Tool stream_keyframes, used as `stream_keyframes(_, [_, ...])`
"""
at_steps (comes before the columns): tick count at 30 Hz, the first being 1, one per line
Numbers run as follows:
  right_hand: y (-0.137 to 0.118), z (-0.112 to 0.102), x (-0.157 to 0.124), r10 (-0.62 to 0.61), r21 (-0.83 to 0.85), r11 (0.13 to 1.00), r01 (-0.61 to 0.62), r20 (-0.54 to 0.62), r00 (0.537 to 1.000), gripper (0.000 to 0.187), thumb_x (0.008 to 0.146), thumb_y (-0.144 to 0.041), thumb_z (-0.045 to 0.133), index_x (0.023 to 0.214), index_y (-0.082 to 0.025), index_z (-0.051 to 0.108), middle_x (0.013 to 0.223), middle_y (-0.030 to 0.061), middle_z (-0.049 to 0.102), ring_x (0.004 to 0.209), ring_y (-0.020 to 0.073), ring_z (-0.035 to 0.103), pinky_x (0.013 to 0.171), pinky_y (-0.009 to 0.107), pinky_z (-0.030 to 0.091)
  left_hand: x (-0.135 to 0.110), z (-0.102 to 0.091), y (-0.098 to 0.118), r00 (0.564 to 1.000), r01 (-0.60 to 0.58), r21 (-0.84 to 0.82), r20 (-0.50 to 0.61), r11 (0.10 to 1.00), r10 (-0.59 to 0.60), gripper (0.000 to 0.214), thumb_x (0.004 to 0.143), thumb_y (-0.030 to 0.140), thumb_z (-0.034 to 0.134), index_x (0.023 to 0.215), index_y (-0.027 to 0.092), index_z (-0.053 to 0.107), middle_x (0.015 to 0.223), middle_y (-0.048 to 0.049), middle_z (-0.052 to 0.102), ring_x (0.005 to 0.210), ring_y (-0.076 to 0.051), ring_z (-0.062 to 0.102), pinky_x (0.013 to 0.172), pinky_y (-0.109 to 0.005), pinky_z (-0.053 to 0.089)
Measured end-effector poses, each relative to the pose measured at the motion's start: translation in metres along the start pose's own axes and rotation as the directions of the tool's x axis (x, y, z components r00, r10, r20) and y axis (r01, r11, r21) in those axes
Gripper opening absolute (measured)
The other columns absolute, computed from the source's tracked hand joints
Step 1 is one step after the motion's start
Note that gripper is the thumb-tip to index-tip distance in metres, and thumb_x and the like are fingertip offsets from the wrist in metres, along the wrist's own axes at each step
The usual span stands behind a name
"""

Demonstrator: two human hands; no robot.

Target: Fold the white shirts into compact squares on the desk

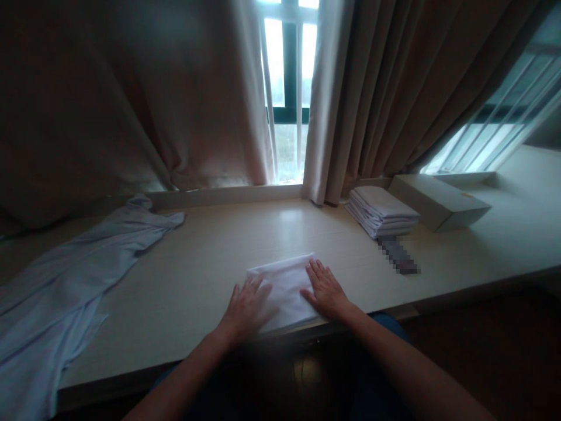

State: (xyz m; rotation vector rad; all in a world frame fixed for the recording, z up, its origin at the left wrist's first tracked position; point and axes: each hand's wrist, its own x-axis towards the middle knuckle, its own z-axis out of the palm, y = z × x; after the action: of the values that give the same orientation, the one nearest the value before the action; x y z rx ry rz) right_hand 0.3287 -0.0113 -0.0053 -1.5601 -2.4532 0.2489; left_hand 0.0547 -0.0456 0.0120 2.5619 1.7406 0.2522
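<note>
At the desk [197, 263] edge, left hand [248, 307] and right hand [326, 290] lie flat, fingers spread, on folded cloth [286, 279], likely soft, light, best pinched at corners.

Folded cloth [286, 286] at counter [210, 257] front edge, centre; both hands on it. Loose garment [65, 280] far left. Folded stack [382, 210] back right, w/ box [438, 202] right of it.

Ahead of both sets of fingertips, bare tabletop [245, 234] is running clear to the window ledge [228, 196], with curtains [333, 117] hanging past it. Left of the left hand [248, 307] fingers an open strip is lying free, then a light blue shirt [65, 280] is sprawling well apart. Right of the right hand [326, 290] fingers a dark blurred object [398, 255] is sitting near, with a folded cloth stack [381, 210] and a white box [438, 202] blocking behind it.
</note>
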Motion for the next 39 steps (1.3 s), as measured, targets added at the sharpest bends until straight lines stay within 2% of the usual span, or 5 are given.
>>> stream_keyframes(5, [-0.002,-0.003,0.0,0.001,-0.004,1.0,-0.001,-0.024,1.0,0.078,0.093,-0.062,0.033,0.152,-0.012,0.019,0.158,0.0122,0.008,0.146,0.0264,0.001,0.116,0.05,0.01,0.033,-0.005,0.028,0.991,0.08,0.02,-0.108,0.997,-0.077,0.07,0.086,0.065,0.036,0.135,0.017,0.05,0.147,-0.0152,0.041,0.141,-0.033,0.026,0.115,-0.051,0.02])
stream_keyframes(11, [-0.003,-0.002,-0.003,-0.005,0.022,1.0,0.006,-0.042,0.999,0.079,0.091,-0.062,0.036,0.152,-0.013,0.022,0.158,0.012,0.01,0.146,0.0272,0.004,0.116,0.05,0.011,0.027,0.025,0.045,0.975,0.183,0.044,-0.137,0.982,-0.175,0.074,0.083,0.068,0.04,0.145,0.027,0.038,0.158,-0.0094,0.02,0.145,-0.04,0.001,0.111,-0.066,0.004])
stream_keyframes(18, [0.025,-0.02,0.038,0.194,0.275,0.95,-0.148,-0.15,0.969,0.049,0.097,-0.041,0.036,0.135,-0.015,0.052,0.135,0.0136,0.053,0.126,0.0234,0.045,0.108,0.039,0.031,0.027,0.026,0.042,0.981,0.175,0.048,-0.099,0.983,-0.17,0.076,0.082,0.069,0.038,0.147,0.029,0.034,0.159,-0.0075,0.017,0.145,-0.04,0.001,0.111,-0.066,0.008])
stream_keyframes(28, [0.049,-0.058,0.117,0.246,0.361,0.849,-0.386,0.376,0.893,0.025,0.083,-0.034,0.06,0.073,-0.012,0.068,0.066,0.0023,0.063,0.061,0.0125,0.055,0.058,0.022,0.038,0.026,0.026,0.043,0.982,0.163,0.049,-0.106,0.985,-0.157,0.076,0.083,0.069,0.036,0.148,0.028,0.031,0.159,-0.0079,0.016,0.145,-0.039,-0.001,0.111,-0.066,0.009])
stream_keyframes(39, [0.054,-0.065,0.123,0.246,0.329,0.838,-0.436,0.485,0.839,0.046,0.083,-0.055,0.06,0.063,-0.014,0.059,0.054,-0.0009,0.049,0.05,0.0099,0.044,0.053,0.023,0.034,0.026,0.025,0.043,0.982,0.166,0.044,-0.095,0.985,-0.161,0.076,0.084,0.069,0.035,0.148,0.029,0.031,0.16,-0.0057,0.016,0.145,-0.039,-0.001,0.112,-0.065,0.007])
